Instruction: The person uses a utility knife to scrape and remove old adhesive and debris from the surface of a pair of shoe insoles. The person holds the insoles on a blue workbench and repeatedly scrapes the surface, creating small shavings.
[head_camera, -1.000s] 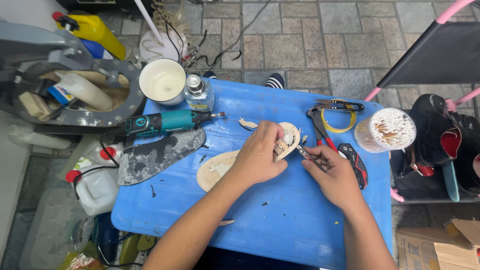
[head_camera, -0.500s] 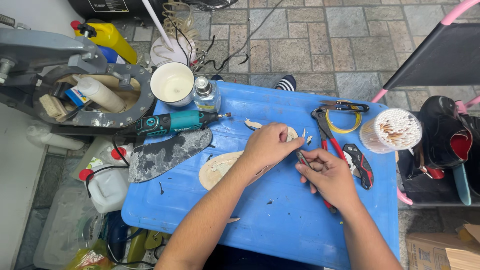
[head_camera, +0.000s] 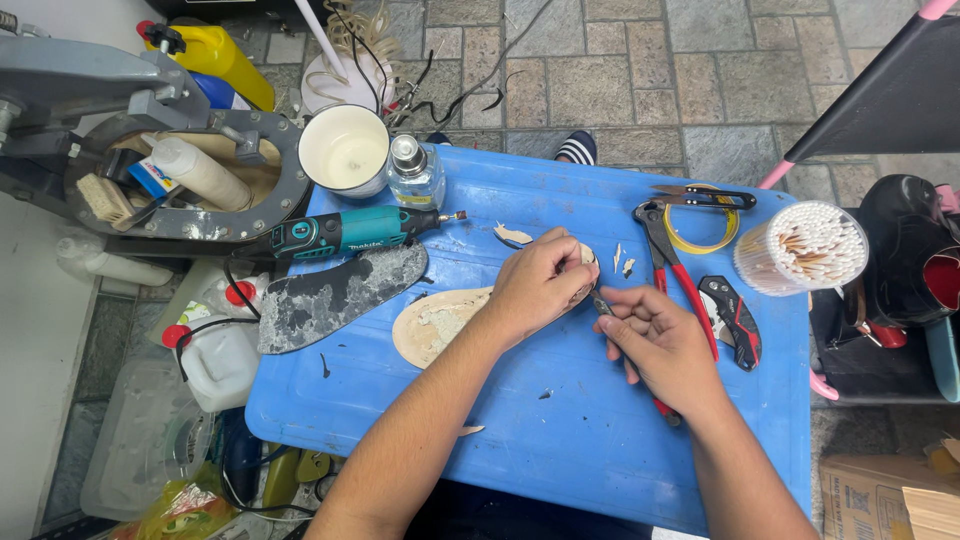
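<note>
The left hand (head_camera: 540, 285) is curled, fingers pressed together, over one end of a flat, tan, sole-shaped insole piece with a rough pale patch (head_camera: 440, 325), pinning it to the blue plastic lid used as a work surface (head_camera: 560, 440). The insole's long axis runs roughly left to right, slightly tilted, its rounded bare end pointing toward the person's left and its other end hidden under the fingers. The right hand (head_camera: 660, 340) sits just beside the left, fingers folded in a pinch around a small thin metal tool (head_camera: 602, 305) whose tip meets the insole's edge at the left fingertips; what kind of tool it is cannot be told.

Just left of the insole lies a dark grey, mottled, blade-shaped rubber sole (head_camera: 335, 300), lengthwise in about the same direction. Beyond it lies a teal and black handheld rotary tool (head_camera: 345, 232), its bit pointing toward the insole's far side. Small pale offcuts (head_camera: 622, 262) lie just past the hands. Right of the insole are red-handled pliers (head_camera: 680, 290), a black and red folding knife (head_camera: 735, 320) and a yellow tape ring (head_camera: 700, 232). Further right stands a clear round tub full of cotton swabs (head_camera: 800, 248). At the lid's far edge stand a white cup holding a pale liquid or paste (head_camera: 345, 150) and a small clear glass bottle (head_camera: 412, 172).
</note>
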